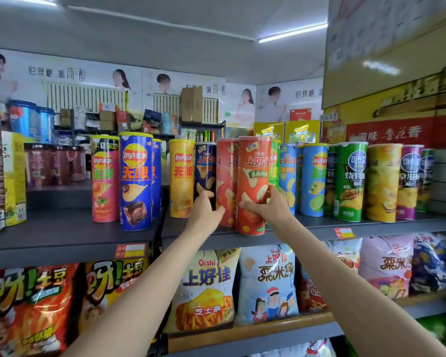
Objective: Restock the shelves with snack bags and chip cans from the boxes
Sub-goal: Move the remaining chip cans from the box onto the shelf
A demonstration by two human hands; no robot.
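Observation:
Two red Oishi chip cans stand upright on the top shelf (pixel 307 231) among a row of cans. My right hand (pixel 267 206) grips the front red can (pixel 254 176) low down, thumb on its face and fingers round its right side. My left hand (pixel 206 210) holds the second red can (pixel 227 176) just behind it, with the thumb against the dark blue Oishi can (pixel 205 168) to its left. Both red cans rest on the shelf near its front edge.
Lay's cans in pink, blue (pixel 135 181) and yellow stand to the left; blue, green, yellow and purple cans to the right. Snack bags (pixel 204 289) fill the shelf below. A box (pixel 4 179) stands at far left, with bare shelf in front of the pink can.

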